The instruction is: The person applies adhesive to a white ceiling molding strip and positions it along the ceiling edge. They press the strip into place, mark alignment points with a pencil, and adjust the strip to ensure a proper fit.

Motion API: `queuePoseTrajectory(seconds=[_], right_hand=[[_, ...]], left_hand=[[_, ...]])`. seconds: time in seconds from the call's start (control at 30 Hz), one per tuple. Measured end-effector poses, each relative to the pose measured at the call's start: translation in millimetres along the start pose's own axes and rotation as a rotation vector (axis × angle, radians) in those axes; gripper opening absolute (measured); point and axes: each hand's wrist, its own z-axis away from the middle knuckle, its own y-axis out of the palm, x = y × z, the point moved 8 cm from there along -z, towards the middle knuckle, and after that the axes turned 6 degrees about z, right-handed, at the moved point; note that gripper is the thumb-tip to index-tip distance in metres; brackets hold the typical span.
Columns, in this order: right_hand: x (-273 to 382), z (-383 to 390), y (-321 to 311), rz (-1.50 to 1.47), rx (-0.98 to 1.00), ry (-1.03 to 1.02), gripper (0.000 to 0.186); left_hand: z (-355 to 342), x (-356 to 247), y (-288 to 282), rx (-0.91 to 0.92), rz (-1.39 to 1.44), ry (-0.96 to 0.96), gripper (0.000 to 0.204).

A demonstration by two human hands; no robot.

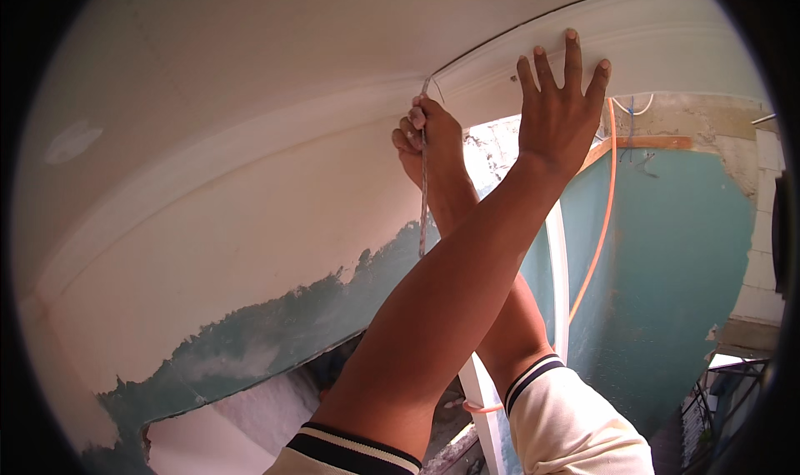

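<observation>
In the head view, a white trim (667, 46) runs along the ceiling (275, 50), with a thin dark gap between the two. The person's forearms cross below the trim, the left one in front of the right. The left hand (560, 112) is laid against the trim's face, its grip released, fingers spread and pointing up toward the gap. The right hand (439, 137) is just below the left end of the trim, its grip clenched around a thin strip (423, 175). The strip stands nearly upright; its top reaches the trim's left end, where the dark gap begins, and its lower part hangs down beside the wrist to the edge of the left forearm.

To the left of the trim, a pale wall (250, 200) curves away under the ceiling, with ragged green paint (250, 342) along its lower part. Just below the trim, behind the hands, is a bright opening (493, 146). Below the trim and right of that opening, an orange cable (612, 183) hangs down past a wooden strip (658, 142) and a green wall (675, 250). A white post (558, 275) stands below the trim, left of the cable.
</observation>
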Motion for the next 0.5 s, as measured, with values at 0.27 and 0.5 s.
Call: queuePoseTrajectory(seconds=[0.27,0.5], right_hand=[[6.8,-13.8,-39.9,-0.01,-0.08,-0.007,0.019],[14.4,-36.4,-34.0,-0.008,-0.062,0.019,0.019]], left_hand=[[1.4,-2.2,-2.8,-0.047,0.022,-0.019,0.06],[3.9,0.2,-1.0,-0.092,0.023,-0.028,0.057]])
